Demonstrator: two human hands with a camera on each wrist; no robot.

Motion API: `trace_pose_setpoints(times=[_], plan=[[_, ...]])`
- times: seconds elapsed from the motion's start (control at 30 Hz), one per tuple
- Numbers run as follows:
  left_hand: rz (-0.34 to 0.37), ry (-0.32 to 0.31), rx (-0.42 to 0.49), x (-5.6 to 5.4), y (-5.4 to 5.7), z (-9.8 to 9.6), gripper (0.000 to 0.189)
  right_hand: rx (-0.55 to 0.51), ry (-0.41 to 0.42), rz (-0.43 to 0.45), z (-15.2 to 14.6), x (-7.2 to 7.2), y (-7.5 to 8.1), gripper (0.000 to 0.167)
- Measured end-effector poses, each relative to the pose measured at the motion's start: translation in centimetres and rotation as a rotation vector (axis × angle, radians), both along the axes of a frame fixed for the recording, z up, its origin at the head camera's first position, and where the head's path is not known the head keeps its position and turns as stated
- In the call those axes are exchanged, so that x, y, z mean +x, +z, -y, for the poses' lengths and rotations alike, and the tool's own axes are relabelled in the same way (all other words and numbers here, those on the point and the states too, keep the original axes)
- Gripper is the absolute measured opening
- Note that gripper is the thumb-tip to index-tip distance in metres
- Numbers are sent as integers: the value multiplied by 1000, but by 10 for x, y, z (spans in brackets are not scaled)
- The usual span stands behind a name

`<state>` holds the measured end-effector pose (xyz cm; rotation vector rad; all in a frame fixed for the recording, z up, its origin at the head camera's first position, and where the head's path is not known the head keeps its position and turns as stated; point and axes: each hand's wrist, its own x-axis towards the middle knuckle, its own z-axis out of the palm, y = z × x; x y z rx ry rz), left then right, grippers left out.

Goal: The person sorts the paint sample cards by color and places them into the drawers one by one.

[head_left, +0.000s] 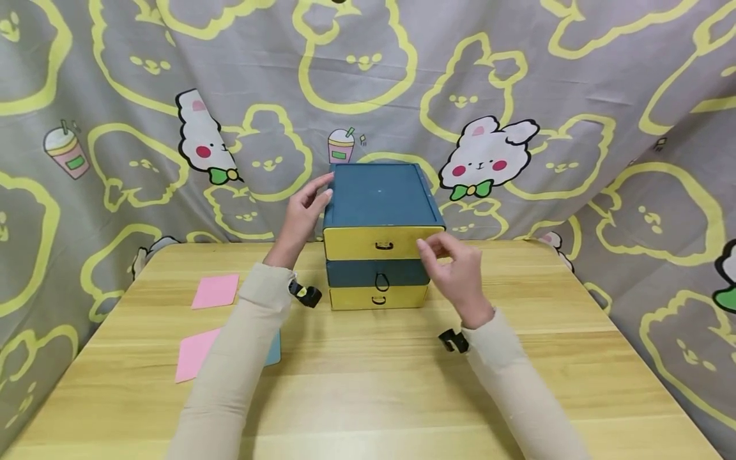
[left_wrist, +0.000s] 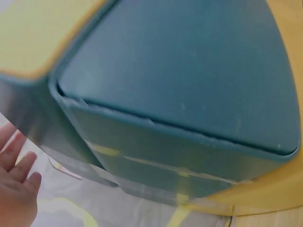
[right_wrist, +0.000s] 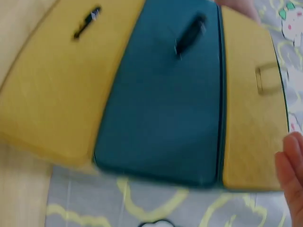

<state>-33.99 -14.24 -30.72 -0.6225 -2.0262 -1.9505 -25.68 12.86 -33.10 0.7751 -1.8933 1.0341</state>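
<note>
A small desktop drawer cabinet [head_left: 379, 195] stands on the table with a blue top. Its front stacks a yellow upper drawer [head_left: 353, 244], a blue middle drawer [head_left: 347, 273] and a yellow bottom drawer [head_left: 352, 299], each with a small dark loop handle. My left hand [head_left: 305, 214] is by the cabinet's upper left side, fingers extended and holding nothing. The right hand [head_left: 457, 268], its fingers loosely bent and thumb near the index finger, overlaps the right end of the upper drawer in the head view. In the right wrist view its fingertips [right_wrist: 289, 158] are beside that drawer's edge.
Two pink paper squares [head_left: 215, 291] and a partly covered blue one [head_left: 273, 350] lie on the wooden table [head_left: 368, 396], left of the cabinet. The left forearm hides part of them. A grey curtain [head_left: 379, 83] with cartoon prints hangs close behind the cabinet.
</note>
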Motion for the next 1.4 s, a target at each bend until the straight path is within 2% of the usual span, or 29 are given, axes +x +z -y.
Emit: trace_pose_setpoints(times=[0.17,0.27,0.37,0.4,0.47,0.63,0.67,0.77,0.9,1.1,1.17,1.23,1.4], plan=[[-18,64,-46,15,4,-1,45,-126,13,-19,-25,-15,8,24],[-28,103,-110,27,6,-4,47,-189,32,23,-36,-24,12,19],[-55,132,-164,41,5,-8,49,-229,39,83,-39,-28,19,14],[-73,142,-172,44,4,-9,50,-244,47,114,-41,-31,20,13],[-96,157,-185,60,11,-15,49,-253,56,197,-44,-37,23,14],[-157,182,-212,96,27,-30,47,-260,141,451,-52,-62,22,26],[-168,188,-208,99,26,-31,47,-254,157,494,-52,-65,23,29],[-206,209,-191,101,15,-34,48,-228,217,591,-51,-76,24,38],[-258,243,-180,102,-7,-38,51,-183,259,692,-47,-87,26,45],[-486,323,-158,118,-30,-44,53,-149,294,779,-38,-100,28,54],[-516,320,-161,124,-35,-47,53,-149,304,803,-35,-101,28,55],[-487,302,-175,129,-42,-52,53,-161,314,821,-32,-101,31,55],[-341,283,-189,137,-62,-62,51,-192,335,854,-26,-92,42,55]])
